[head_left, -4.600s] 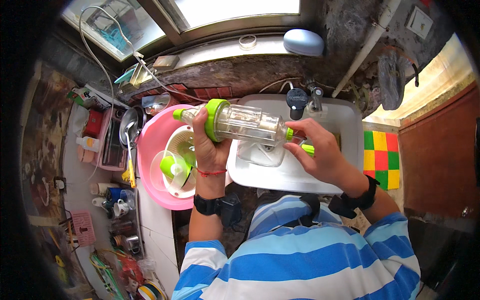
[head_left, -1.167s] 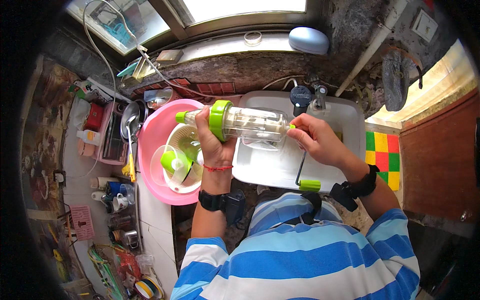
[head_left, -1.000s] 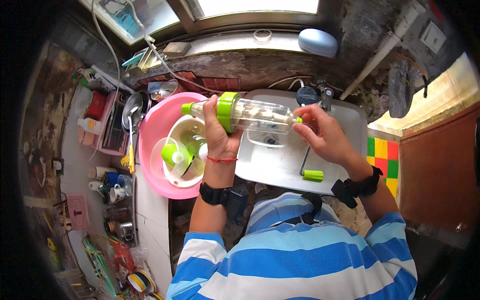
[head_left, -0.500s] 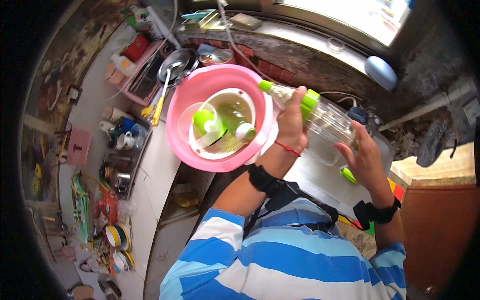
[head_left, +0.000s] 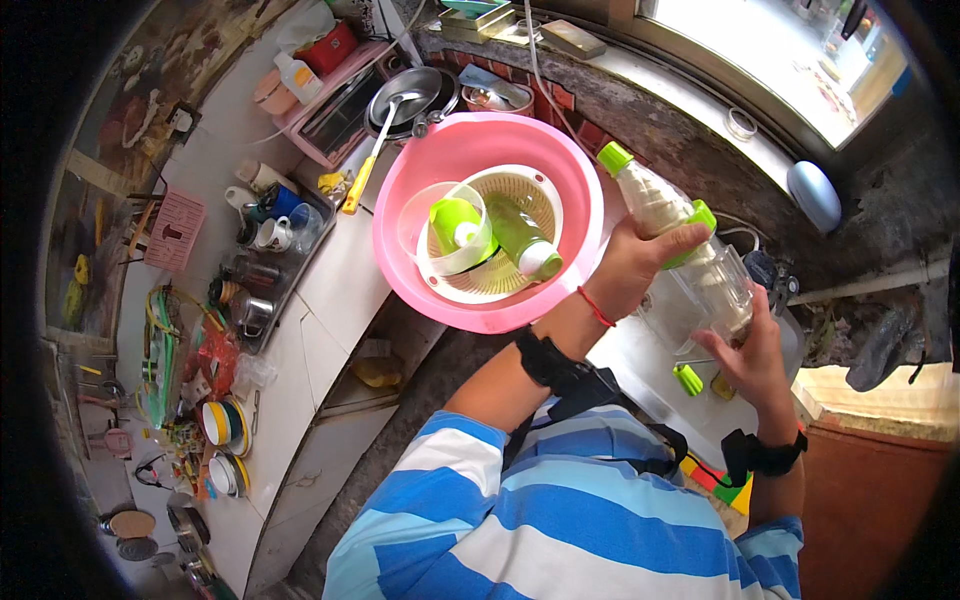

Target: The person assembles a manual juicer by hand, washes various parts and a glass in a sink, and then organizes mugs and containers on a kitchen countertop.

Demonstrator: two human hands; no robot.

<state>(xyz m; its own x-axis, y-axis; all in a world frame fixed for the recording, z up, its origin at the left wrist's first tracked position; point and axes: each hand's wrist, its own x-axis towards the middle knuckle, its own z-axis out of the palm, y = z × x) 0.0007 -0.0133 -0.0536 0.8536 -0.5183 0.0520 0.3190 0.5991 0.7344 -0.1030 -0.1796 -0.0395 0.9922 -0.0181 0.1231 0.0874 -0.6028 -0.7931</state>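
Observation:
A clear ribbed plastic bottle point(head_left: 655, 200) with a green cap and a green collar slants between my hands, its capped end up toward the window. My left hand point(head_left: 640, 260) is wrapped round it just below the collar. Its lower end lies between the thumb and fingers of my right hand point(head_left: 750, 355). To the left stands a pink basin point(head_left: 395, 230) with a cream strainer basket point(head_left: 550, 205) inside. In the basket are a green-tinted bottle point(head_left: 518, 232) lying tilted and a clear round cup point(head_left: 412, 222) with a bright green piece in it.
Below my hands is a grey metal surface point(head_left: 640, 360) with a small green piece point(head_left: 688, 379). Behind the basin sits a pan point(head_left: 425, 88) with a yellow-handled ladle point(head_left: 362, 183). A tray of cups point(head_left: 290, 275) stands left. A pale blue oval object point(head_left: 815, 196) rests by the sill.
The view has shifted, so the basin and room sit farther right in the picture. The bottle remains in both hands and is tilted more upright.

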